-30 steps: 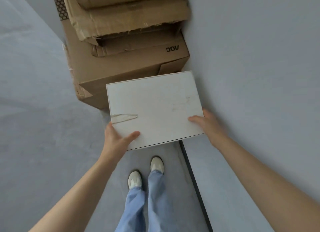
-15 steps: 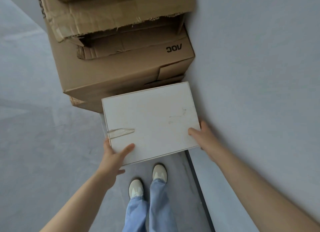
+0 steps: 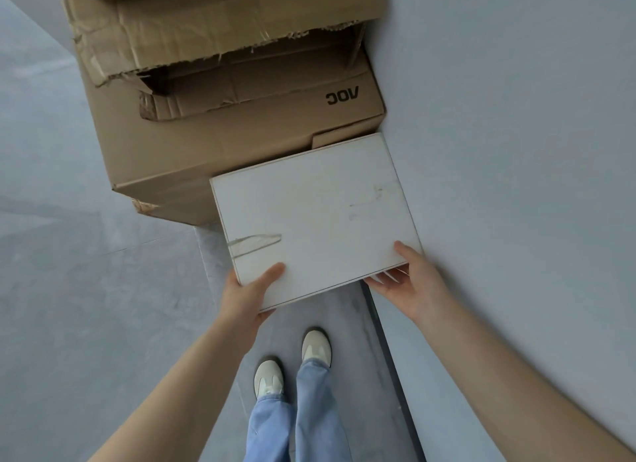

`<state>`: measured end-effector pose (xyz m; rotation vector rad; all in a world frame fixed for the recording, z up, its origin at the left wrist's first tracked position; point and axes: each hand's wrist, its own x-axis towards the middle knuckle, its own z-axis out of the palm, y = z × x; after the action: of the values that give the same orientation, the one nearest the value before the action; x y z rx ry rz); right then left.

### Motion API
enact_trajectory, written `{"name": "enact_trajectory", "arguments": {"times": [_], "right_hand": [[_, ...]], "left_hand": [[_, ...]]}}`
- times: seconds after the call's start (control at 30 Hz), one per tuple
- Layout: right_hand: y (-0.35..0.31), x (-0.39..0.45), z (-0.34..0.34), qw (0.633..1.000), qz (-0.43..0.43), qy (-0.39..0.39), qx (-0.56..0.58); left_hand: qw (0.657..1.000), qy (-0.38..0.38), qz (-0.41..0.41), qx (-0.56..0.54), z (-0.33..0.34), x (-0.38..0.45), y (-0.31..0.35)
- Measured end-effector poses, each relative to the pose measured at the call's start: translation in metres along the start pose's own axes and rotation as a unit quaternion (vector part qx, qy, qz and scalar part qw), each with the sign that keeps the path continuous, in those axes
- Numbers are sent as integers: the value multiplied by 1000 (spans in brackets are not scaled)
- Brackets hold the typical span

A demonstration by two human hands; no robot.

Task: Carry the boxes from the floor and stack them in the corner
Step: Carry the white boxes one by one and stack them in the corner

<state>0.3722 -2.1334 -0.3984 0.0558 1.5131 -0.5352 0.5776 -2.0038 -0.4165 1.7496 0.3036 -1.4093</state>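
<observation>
Carried box: flat white rectangular cardboard box [image 3: 315, 217] with a strip of clear tape near its left edge, held in the air in front of the person, above the grey floor [image 3: 69, 289]
Long axis: runs left to right across the body, slightly skewed, so the far right corner sits nearest the wall
Left hand: left hand [image 3: 246, 294] grips the near left corner, thumb flat on the lid, the other fingers hidden beneath
Right hand: right hand [image 3: 407, 284] holds the near right corner, thumb on top at the edge, fingers spread under the bottom
Nearer hand: both sit on the near edge, so the whole box lies ahead of the fingers, towards the stack
Stack: large brown cardboard carton [image 3: 234, 134] printed AOC, with a torn brown carton [image 3: 220, 24] on top, pushed against the pale grey wall [image 3: 499, 151]
Key relation: the white box's far edge overlaps the AOC carton's front face in view; whether it touches, I cannot tell
Next move, as I judge: lift up and forward onto the stack
</observation>
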Motion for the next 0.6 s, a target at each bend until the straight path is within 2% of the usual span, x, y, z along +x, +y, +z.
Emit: {"name": "enact_trajectory", "arguments": {"times": [0.33,0.47,0.6], "right_hand": [[3,-19,13,999,-13,28,-17],[-2,-60,13,996,-11,36,-84],[-8,-125,3,981,-77,6,-178]], "left_hand": [[996,9,-18,84,-7,-4,13],[987,10,-39,157,-15,-25,30],[983,30,-50,174,-27,-78,57]]}}
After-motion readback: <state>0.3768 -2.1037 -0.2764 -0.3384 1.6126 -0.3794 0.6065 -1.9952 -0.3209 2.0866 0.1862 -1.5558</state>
